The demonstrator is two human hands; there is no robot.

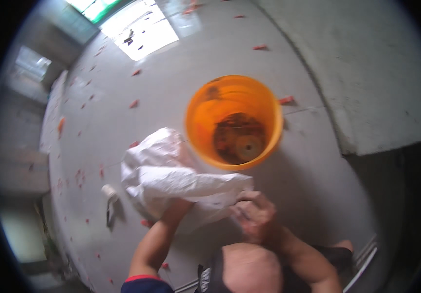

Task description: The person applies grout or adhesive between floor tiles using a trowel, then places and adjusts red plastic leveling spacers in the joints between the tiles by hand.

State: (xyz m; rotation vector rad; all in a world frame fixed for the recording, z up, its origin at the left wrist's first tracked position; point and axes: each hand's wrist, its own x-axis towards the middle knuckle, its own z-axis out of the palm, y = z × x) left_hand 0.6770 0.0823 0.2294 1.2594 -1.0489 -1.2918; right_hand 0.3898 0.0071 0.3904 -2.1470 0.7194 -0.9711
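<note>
A white woven sack (154, 161) is held low over the floor, just left of and below an orange bucket (205, 100). My left forearm (157, 239) runs into the sack, whose fabric hides my left hand and its fingers. My right hand (254, 215) grips the sack's right edge with curled fingers. Inside the bucket, dark and reddish bits cover the bottom, with a pale round disc (247, 146) among them.
Small red wedge-shaped pieces (286, 100) are scattered over the grey tiled floor (166, 83). A white-headed hand tool (109, 195) lies to the left. A concrete surface (366, 78) borders the tiles at right, and my bare knee (252, 271) is at the bottom.
</note>
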